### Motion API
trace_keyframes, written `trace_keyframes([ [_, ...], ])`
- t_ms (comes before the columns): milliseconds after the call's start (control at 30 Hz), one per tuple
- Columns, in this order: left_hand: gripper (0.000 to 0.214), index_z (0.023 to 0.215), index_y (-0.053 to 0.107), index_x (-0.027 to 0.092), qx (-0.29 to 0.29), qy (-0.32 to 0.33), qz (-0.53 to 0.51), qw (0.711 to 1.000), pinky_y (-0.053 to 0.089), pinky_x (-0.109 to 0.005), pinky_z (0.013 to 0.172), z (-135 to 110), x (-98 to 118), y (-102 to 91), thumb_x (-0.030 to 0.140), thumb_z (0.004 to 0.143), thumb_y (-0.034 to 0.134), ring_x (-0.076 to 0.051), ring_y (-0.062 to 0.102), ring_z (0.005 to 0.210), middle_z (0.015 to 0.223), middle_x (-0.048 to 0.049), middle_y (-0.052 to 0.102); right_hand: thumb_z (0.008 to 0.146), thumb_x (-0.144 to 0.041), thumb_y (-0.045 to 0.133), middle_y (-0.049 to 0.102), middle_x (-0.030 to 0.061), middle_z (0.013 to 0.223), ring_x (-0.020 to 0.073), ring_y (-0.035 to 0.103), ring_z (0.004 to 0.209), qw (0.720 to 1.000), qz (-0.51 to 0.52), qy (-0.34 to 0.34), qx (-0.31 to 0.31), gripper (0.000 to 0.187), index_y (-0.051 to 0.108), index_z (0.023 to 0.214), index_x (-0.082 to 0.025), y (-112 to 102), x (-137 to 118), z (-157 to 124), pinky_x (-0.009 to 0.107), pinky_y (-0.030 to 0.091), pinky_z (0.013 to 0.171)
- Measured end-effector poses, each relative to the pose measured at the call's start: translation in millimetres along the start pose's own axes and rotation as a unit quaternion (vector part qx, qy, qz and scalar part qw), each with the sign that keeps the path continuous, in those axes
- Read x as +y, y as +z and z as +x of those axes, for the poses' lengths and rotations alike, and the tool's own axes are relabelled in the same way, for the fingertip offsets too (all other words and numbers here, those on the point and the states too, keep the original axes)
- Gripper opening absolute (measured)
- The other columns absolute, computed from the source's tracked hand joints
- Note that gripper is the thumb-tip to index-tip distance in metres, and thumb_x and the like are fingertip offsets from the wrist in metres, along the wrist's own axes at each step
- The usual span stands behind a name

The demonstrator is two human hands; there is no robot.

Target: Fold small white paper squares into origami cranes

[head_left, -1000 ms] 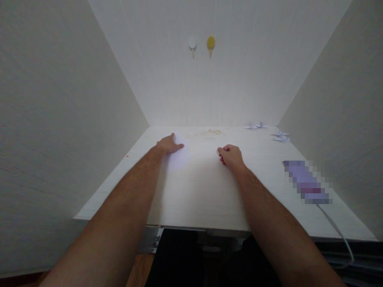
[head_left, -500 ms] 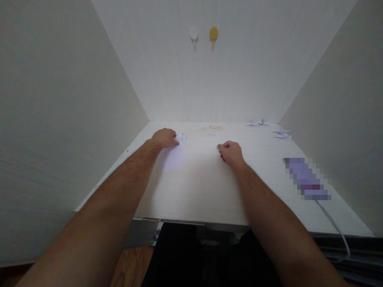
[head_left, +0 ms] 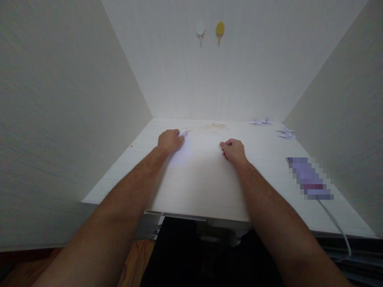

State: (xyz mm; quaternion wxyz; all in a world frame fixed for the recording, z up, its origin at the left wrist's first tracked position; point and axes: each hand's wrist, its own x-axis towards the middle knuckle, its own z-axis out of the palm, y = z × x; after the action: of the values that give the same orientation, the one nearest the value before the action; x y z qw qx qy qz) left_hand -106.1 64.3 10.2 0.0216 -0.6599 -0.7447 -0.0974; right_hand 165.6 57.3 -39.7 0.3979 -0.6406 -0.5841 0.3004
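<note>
My left hand (head_left: 170, 141) is closed on a small folded piece of white paper (head_left: 183, 132), its tip poking out past the thumb and fingers. Just below that hand a pale sheet of paper (head_left: 182, 156) lies flat on the white desk (head_left: 203, 187), partly covered by my wrist. To the right, my right hand (head_left: 233, 150) rests low over the desk with its fingers curled and thumb pressed in. Nothing shows between those fingertips.
Several white paper cranes (head_left: 286, 133) stand at the back right. A phone-like pixelated device (head_left: 309, 179) with a white cable (head_left: 335, 223) lies nearer on the right. Panels enclose the desk on three sides; a white hook (head_left: 200, 28) and a yellow hook (head_left: 220, 28) hang on the back one.
My left hand has shifted slightly right and turned, so the folded paper stands clearer above the sheet. My right hand holds nearly the same pose. The view has tilted a little.
</note>
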Motion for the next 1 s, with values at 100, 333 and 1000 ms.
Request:
trace_keyframes([
  [100, 0.036, 0.101, 0.069, 0.018, 0.071, -0.017, -0.075, 0.995, 0.047, -0.04, 0.087, -8.3, 15.1, -0.6, 0.042, 0.089, 0.046, -0.027, 0.063, 0.096, 0.102, -0.0126, 0.07, 0.079, -0.039, 0.062, 0.06, 0.0014, 0.05, 0.0124, 0.057, 0.047, 1.0, 0.007, 0.003, 0.007, 0.026, 0.062, 0.066, -0.017, -1.2, -5.4, -2.6, 0.022, 0.044, 0.05],
  [333, 0.033, 0.086, 0.064, 0.013, -0.072, -0.025, -0.557, 0.827, 0.051, -0.031, 0.066, -36.5, 99.6, 12.1, 0.045, 0.088, 0.054, -0.016, 0.063, 0.069, 0.084, -0.0092, 0.068, 0.076, -0.036, 0.066, 0.071, 0.0073, 0.094, 0.0148, 0.066, 0.072, 0.973, 0.224, -0.021, -0.044, 0.034, 0.065, 0.104, -0.016, -3.3, -18.8, -9.6, 0.022, 0.051, 0.054],
  [1000, 0.094, 0.137, 0.051, 0.015, -0.118, -0.163, 0.016, 0.98, 0.048, -0.049, 0.095, -21.5, -8.5, -14.6, 0.064, 0.06, 0.073, -0.042, 0.053, 0.121, 0.135, -0.0246, 0.055, 0.07, -0.031, 0.065, 0.058, -0.0011, 0.062, 0.0121, 0.052, 0.049, 0.99, 0.138, -0.011, 0.035, 0.016, 0.064, 0.075, -0.015, -3.3, -6.7, 1.0, 0.024, 0.044, 0.043],
])
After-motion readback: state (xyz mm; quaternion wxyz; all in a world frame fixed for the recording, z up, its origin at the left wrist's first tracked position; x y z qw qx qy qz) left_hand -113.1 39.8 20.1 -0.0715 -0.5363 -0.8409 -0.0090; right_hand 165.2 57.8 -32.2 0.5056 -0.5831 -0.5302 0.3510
